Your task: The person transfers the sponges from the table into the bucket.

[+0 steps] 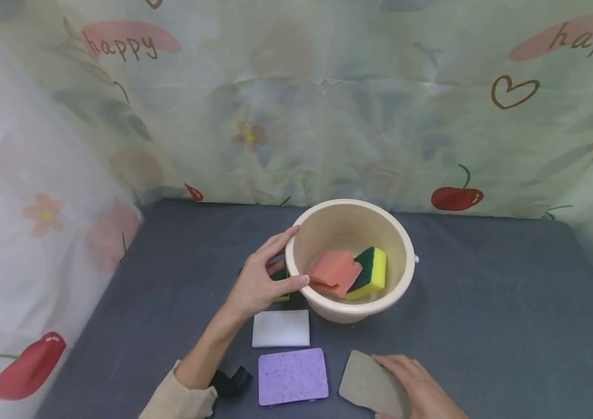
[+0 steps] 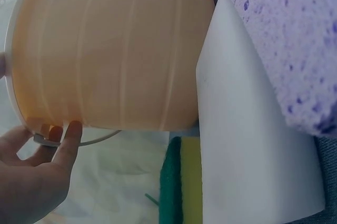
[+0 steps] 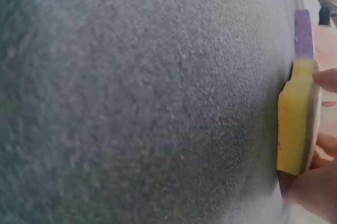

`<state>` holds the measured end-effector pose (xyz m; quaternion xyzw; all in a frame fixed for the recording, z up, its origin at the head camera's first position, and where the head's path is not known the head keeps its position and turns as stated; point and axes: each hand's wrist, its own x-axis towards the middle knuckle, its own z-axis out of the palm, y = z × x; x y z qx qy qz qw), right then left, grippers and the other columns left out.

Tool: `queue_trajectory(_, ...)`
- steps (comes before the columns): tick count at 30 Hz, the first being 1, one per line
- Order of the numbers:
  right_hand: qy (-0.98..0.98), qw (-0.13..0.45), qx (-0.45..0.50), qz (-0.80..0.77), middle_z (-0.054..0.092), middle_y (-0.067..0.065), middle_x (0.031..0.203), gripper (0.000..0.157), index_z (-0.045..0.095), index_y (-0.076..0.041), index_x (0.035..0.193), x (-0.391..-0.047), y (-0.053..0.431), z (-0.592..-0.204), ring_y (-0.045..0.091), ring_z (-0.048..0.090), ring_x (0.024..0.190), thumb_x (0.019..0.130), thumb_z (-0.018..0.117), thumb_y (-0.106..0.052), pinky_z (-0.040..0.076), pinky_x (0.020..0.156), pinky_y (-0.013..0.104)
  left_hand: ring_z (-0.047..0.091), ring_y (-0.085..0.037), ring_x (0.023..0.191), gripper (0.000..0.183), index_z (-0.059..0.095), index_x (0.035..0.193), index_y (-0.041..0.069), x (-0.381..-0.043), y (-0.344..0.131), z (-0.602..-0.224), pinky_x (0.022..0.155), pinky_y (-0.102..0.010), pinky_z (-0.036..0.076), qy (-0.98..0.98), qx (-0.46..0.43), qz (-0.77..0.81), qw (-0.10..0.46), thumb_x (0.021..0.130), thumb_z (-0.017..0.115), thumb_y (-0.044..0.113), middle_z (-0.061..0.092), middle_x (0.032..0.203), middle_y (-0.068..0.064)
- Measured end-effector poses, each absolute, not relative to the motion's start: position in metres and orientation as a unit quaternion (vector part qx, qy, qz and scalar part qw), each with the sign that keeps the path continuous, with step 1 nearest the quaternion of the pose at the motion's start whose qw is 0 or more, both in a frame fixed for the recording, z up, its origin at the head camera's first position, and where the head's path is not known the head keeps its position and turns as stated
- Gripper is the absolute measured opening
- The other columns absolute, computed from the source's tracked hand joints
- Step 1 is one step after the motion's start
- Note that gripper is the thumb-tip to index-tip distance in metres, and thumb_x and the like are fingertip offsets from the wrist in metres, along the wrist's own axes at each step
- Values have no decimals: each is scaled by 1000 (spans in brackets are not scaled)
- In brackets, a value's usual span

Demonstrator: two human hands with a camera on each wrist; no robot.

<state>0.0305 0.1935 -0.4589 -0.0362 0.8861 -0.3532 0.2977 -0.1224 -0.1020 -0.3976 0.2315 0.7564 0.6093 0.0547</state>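
Note:
My left hand grips the near-left rim of a cream plastic bucket, the thumb over the edge. The bucket leans toward me. Inside it lie a pink sponge and a green-and-yellow scrub sponge. My right hand holds a grey-faced sponge low at the front; in the right wrist view that sponge shows a yellow side. Between the hands are a purple speckled sponge and a white sponge block. Another green-and-yellow sponge is partly hidden behind my left hand in the head view.
A dark grey cloth covers the table. Patterned curtains hang at the back and sides. A thin bucket handle shows beside the left fingers. A black strap is at the left wrist.

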Motion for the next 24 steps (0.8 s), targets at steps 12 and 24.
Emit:
queue_trajectory(12, 859, 272, -130, -414, 49, -4, 135, 82, 47, -26, 145, 26, 207, -441, 11, 52, 109, 77, 78, -57, 53, 90, 36, 44, -22, 136, 82, 40, 153, 26, -121, -102, -398, 103, -37, 47, 758, 230, 609, 49, 83, 82, 17, 41, 152, 0)
queue_trajectory(24, 867, 149, -219, -421, 49, -13, 133, 70, 47, -33, 145, 22, 206, -392, 8, 53, 108, 84, 78, -46, 51, 81, 25, 44, -21, 135, 80, 42, 152, 28, -123, -101, -398, 104, -38, 46, 759, 228, 608, 47, 83, 82, 20, 42, 151, 1)
